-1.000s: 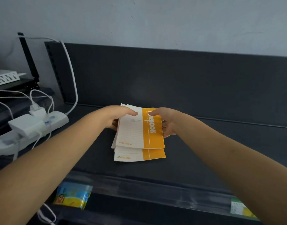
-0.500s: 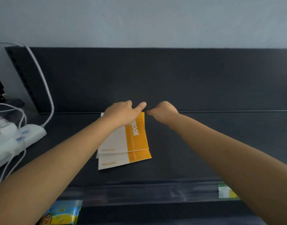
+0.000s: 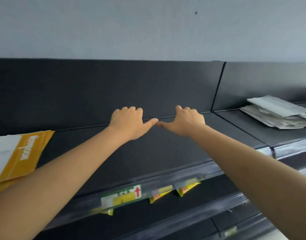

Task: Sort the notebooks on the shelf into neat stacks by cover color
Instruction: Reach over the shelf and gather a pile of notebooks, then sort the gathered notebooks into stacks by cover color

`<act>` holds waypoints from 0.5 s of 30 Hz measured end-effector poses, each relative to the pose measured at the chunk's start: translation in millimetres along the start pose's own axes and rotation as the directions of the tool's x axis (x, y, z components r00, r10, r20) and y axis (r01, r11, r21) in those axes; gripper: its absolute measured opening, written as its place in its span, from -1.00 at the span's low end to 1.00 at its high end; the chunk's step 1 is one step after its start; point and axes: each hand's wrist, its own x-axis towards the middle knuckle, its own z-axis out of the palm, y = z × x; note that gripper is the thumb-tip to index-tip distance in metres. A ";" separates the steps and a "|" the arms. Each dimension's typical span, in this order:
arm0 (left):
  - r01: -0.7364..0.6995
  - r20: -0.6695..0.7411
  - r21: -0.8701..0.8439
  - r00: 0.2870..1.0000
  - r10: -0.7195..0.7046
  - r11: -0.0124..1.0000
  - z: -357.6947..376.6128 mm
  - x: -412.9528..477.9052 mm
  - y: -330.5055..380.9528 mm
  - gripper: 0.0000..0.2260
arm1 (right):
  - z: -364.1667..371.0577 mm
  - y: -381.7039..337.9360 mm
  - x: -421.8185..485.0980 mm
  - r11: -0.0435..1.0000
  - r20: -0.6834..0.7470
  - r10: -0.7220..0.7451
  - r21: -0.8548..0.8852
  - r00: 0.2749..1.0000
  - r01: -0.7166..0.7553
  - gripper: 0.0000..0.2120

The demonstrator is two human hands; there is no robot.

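Note:
A stack of white and orange notebooks [image 3: 22, 153] lies at the left end of the dark shelf [image 3: 166, 153], partly cut off by the frame edge and by my left forearm. A pile of grey-white notebooks [image 3: 277, 113] rests on the adjoining shelf section at the right, its covers lying unevenly. My left hand [image 3: 129, 123] and my right hand [image 3: 187, 121] hover side by side over the bare middle of the shelf. Both hold nothing; their fingers are loosely curled and their thumb tips nearly touch.
A dark back panel [image 3: 114, 87] rises behind the shelf under a grey wall. A clear price rail [image 3: 183, 174] runs along the front edge with a label bearing a red arrow [image 3: 121, 196]. Yellow packets [image 3: 187, 187] show on the shelf below.
My view and both hands have swung right. The hands let go of the orange notebooks, which now lie far left. The grey-white pile has come into view; the power strip has left it.

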 end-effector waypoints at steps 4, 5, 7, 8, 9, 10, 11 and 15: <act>-0.043 -0.020 -0.018 0.999 0.043 0.999 -2.0 40.1 107.6 -0.28 | -16.9 112.6 1.2 0.997 -0.019 0.072 -0.020 0.997 -0.073 -0.07; -0.058 -0.029 -0.029 0.998 0.057 0.998 -3.6 49.0 133.5 -0.28 | -20.9 139.5 2.9 0.995 -0.021 0.096 -0.013 0.995 -0.096 -0.10; -0.081 -0.031 -0.068 0.996 0.079 0.994 -9.3 65.6 184.3 -0.27 | -29.4 189.6 6.8 0.991 -0.014 0.128 -0.019 0.992 -0.129 -0.16; -0.093 -0.028 -0.075 0.995 0.091 0.993 -11.8 72.1 204.3 -0.26 | -31.8 208.7 9.4 0.991 -0.012 0.131 -0.032 0.991 -0.132 -0.19; -0.108 -0.027 -0.071 0.994 0.106 0.992 -14.4 79.4 225.6 -0.26 | -34.6 229.3 13.0 0.990 -0.017 0.135 -0.043 0.991 -0.136 -0.23; -0.128 -0.032 -0.068 0.992 0.126 0.990 -17.5 88.7 249.5 -0.26 | -38.2 252.7 17.2 0.989 -0.029 0.140 -0.051 0.990 -0.142 -0.27; -0.147 -0.042 -0.066 0.989 0.145 0.987 -20.6 97.2 269.5 -0.27 | -41.1 272.5 21.2 0.988 -0.043 0.144 -0.057 0.989 -0.147 -0.30; -0.209 -0.067 -0.091 0.977 0.203 0.974 -28.7 132.9 339.1 -0.31 | -47.3 345.0 39.3 0.977 -0.077 0.194 -0.072 0.978 -0.199 -0.35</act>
